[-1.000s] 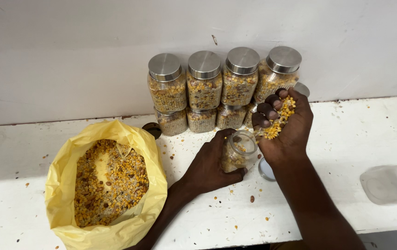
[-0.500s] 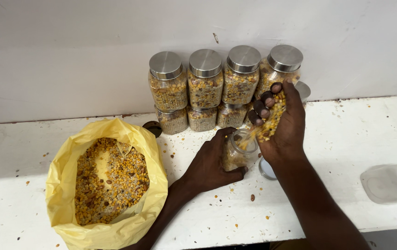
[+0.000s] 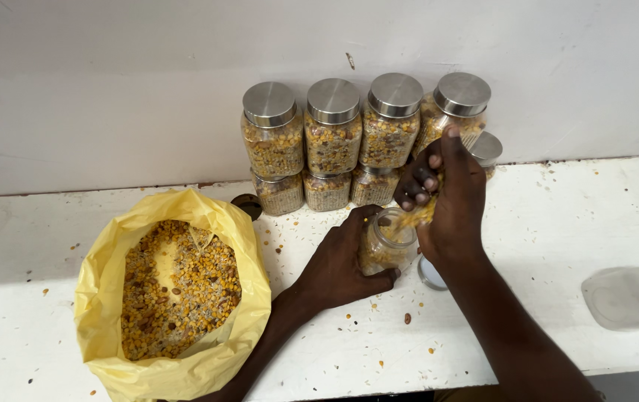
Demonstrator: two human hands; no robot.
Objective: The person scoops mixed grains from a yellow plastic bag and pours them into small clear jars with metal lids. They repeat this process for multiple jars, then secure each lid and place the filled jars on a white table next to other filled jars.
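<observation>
My left hand (image 3: 345, 260) grips a small clear jar (image 3: 383, 249) standing on the white counter, partly filled with a yellow grain mix. My right hand (image 3: 446, 197) is cupped just above the jar's mouth, tilted, and yellow grains spill from it into the jar. A round metal lid (image 3: 431, 274) lies on the counter under my right wrist. At the left stands an open yellow plastic bag (image 3: 185, 298) full of the same mixed grains.
Filled jars with metal lids (image 3: 364, 134) are stacked in two rows against the wall behind my hands. An empty clear jar (image 3: 632, 296) lies on its side at the right. Loose grains are scattered over the white counter (image 3: 558, 223).
My right hand has come down from beside the stacked jars to the mouth of the small jar and tipped over, and the grains in it are falling in. My left hand has stayed put.
</observation>
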